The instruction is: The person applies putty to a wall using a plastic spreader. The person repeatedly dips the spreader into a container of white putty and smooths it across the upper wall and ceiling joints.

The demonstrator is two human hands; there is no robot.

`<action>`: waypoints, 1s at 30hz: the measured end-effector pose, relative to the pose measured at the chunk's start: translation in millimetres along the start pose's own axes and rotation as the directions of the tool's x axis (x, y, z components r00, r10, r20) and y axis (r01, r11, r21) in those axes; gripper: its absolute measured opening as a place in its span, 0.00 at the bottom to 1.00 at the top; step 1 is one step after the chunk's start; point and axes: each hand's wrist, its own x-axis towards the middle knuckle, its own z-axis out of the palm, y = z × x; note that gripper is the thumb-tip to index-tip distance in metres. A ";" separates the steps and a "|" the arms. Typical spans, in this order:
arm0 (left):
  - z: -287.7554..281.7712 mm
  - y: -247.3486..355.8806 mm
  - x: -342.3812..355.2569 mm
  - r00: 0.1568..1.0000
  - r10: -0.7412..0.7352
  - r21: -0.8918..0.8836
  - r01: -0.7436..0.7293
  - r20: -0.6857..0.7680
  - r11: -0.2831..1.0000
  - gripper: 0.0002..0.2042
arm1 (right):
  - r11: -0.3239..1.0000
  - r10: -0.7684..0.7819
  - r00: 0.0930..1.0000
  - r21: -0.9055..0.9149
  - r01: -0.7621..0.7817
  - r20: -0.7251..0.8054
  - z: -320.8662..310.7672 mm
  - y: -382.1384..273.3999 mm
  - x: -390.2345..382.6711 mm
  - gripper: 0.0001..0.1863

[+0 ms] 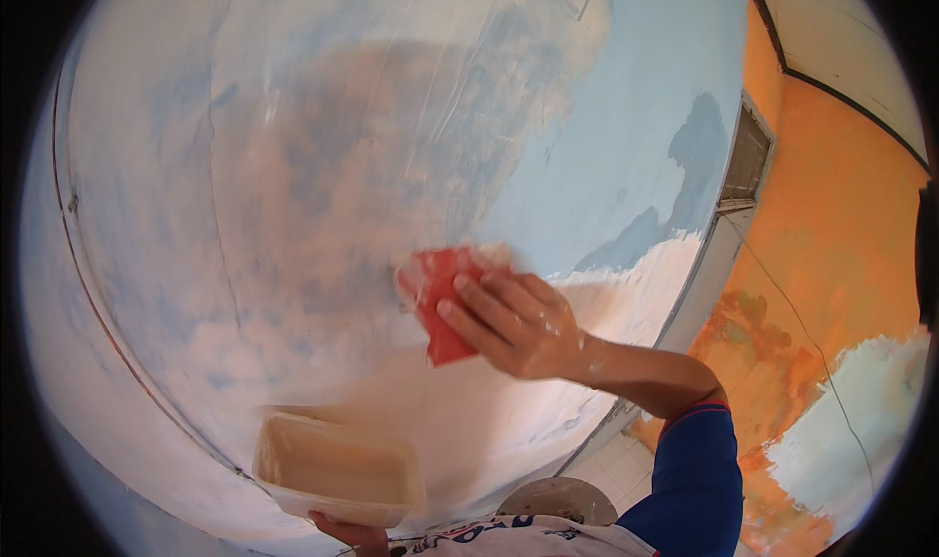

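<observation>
Closest to the lens, down at the bottom edge, the left hand is gripping a shallow plastic tub from underneath, fingers curled under its near rim. The tub is looking milky and smeared with pale filler inside, and it's being held just off the wall, low and left of centre.

Higher up, the right hand is pressing a red scraper flat against the wall, fingers spread across the back of it and clamped on, thumb side hidden. White paste is sticking to the knuckles and wrist. The scraper's far edge is blurring a bit, so its exact shape is hard to call. The blue sleeve is coming in from the lower right.

The wall itself is showing patchy light blue with big sanded, brownish-white areas, and a fresh white band is sitting right beside the scraper, running off to the right. Further right, a vent is sitting by the corner, and an orange wall with flaking patches is angling away. A cap brim is poking in at the bottom.
</observation>
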 end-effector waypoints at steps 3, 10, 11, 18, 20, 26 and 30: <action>50.5 19.6 -15.5 0.995 0.039 0.021 -0.037 -0.088 0.999 0.41 | 0.982 0.174 0.978 0.089 -0.164 -0.119 -16.8 40.5 34.6 0.17; 48.3 17.3 -20.9 0.993 0.007 0.024 -0.005 -0.116 1.000 0.42 | 0.909 0.318 0.824 -0.097 -0.406 -0.470 -36.4 212.2 132.5 0.10; 41.1 14.8 -18.4 0.993 0.019 0.037 -0.015 -0.117 0.999 0.42 | 0.907 0.325 0.843 -0.109 -0.406 -0.428 -37.1 213.9 135.8 0.10; 18.6 19.3 -17.0 0.999 0.016 0.016 -0.016 -0.041 1.000 0.40 | 0.994 -0.089 0.996 -0.060 0.088 -0.015 -2.0 2.7 40.6 0.18; 17.8 19.8 -16.8 1.000 0.030 0.038 -0.029 -0.011 0.999 0.40 | 0.999 -0.015 0.999 -0.037 0.014 -0.036 -26.7 12.2 63.2 0.14; 15.9 21.9 -21.7 1.000 0.021 0.056 -0.020 -0.011 0.998 0.41 | 0.920 0.244 0.827 -0.149 -0.362 -0.506 -48.5 177.7 186.2 0.10; -3.4 17.2 -24.4 0.996 0.081 0.145 -0.074 -0.039 0.987 0.40 | 0.872 0.193 0.927 -0.377 -0.313 -0.323 -7.6 164.0 156.7 0.11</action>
